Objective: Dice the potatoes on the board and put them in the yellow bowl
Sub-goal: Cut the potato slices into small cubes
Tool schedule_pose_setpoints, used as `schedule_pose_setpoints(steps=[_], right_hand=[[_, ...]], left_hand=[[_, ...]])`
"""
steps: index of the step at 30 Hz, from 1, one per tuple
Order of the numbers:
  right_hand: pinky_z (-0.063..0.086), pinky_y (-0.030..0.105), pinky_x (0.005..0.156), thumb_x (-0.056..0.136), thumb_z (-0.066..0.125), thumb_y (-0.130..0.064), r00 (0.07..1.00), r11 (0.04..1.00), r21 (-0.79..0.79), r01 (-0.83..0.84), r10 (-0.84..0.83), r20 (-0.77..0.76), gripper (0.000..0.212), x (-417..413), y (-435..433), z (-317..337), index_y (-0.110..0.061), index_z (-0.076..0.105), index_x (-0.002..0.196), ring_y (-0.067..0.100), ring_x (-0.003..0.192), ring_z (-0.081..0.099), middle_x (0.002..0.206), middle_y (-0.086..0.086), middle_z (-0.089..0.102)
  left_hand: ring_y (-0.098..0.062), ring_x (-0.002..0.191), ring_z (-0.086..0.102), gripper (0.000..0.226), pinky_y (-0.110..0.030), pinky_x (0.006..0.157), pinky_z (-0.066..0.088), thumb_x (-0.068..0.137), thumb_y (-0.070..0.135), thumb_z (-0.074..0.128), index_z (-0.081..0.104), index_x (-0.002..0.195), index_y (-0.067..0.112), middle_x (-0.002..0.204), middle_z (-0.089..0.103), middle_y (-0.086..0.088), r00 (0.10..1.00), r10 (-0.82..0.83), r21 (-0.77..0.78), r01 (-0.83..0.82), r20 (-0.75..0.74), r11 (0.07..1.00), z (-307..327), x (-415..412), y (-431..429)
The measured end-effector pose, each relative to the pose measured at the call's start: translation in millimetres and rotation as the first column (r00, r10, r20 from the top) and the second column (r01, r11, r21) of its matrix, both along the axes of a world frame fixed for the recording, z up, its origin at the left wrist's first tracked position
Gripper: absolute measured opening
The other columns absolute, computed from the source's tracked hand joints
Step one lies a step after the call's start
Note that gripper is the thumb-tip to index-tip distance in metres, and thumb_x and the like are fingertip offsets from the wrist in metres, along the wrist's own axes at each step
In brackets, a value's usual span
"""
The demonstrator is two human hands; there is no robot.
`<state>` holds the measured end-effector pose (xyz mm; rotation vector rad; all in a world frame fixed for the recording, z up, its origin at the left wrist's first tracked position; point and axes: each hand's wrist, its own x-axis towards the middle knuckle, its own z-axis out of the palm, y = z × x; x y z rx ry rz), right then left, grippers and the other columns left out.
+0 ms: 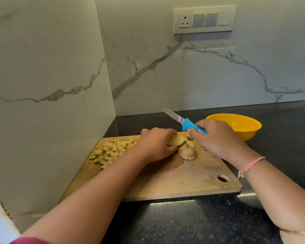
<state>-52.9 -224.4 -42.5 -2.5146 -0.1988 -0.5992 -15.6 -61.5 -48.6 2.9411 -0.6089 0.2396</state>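
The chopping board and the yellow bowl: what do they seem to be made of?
Chopping board: probably wood, matt, pale brown with worn, stained patches. Yellow bowl: likely plastic, smooth and glossy, uniform bright colour with a soft highlight inside.

- The cutting board (192, 180) is laid on the countertop (201, 222).
- The diced potato pile (111, 152) is heaped on its left part.
- The potato slices (177, 140) are kept right of the pile.
- The bowl (248, 134) is set behind the board's right end.
- The knife (187, 123) is held over the far edge.
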Motion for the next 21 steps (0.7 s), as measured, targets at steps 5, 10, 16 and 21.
schedule_pose_setpoints(steps=[5, 10, 16, 21], right_hand=[[0.036, 0.017, 0.046, 0.094, 0.049, -0.039, 1.0, 1.0, 0.005, -0.001, 0.001, -0.005, 0.029, -0.6, 0.7, -3.1, -0.016, 0.063, 0.106, 0.009, 0.056, 0.05, 0.07, -0.004, 0.055], [0.044, 0.023, 0.05, 0.094, 0.05, -0.038, 1.0, 1.0, 0.024, 0.011, -0.011, 0.019, 0.029, -0.8, 0.4, -3.3, -0.014, 0.063, 0.102, 0.012, 0.06, 0.054, 0.073, 0.0, 0.059], [0.04, 0.019, 0.047, 0.094, 0.05, -0.038, 1.0, 1.0, 0.028, 0.003, -0.003, 0.005, 0.028, -2.4, 0.1, -5.3, -0.015, 0.063, 0.102, 0.011, 0.056, 0.052, 0.071, 0.0, 0.058], [0.039, 0.02, 0.046, 0.094, 0.05, -0.039, 1.0, 1.0, 0.022, -0.019, 0.019, -0.006, 0.028, -6.1, 3.6, -6.7, -0.016, 0.064, 0.101, 0.011, 0.055, 0.052, 0.072, -0.001, 0.059]], left_hand=[[-0.015, 0.124, 0.046, 0.062, -0.042, 0.106, 0.039, 0.09, 0.03, 0.062, 0.034, 0.145, 0.029, 0.14, 0.047, 0.005, 0.997, -0.045, -0.098, 0.039, -0.06, 0.994, 3.3, 6.0, -3.9], [-0.01, 0.11, 0.051, 0.059, -0.027, 0.096, 0.049, 0.084, 0.032, 0.069, 0.047, 0.138, 0.025, 0.129, 0.051, 0.003, 0.996, -0.07, -0.213, 0.058, -0.049, 0.975, 4.7, 4.6, 5.7], [-0.013, 0.114, 0.052, 0.054, -0.037, 0.102, 0.045, 0.084, 0.041, 0.068, 0.051, 0.134, 0.026, 0.129, 0.055, 0.006, 0.987, 0.031, -0.231, -0.067, -0.156, 0.971, 19.5, -10.6, 33.1], [-0.016, 0.125, 0.044, 0.053, -0.046, 0.11, 0.032, 0.086, 0.035, 0.067, 0.049, 0.136, 0.032, 0.136, 0.05, 0.008, 0.955, 0.004, -0.106, -0.037, -0.297, 0.994, 16.7, -16.9, 43.2]])
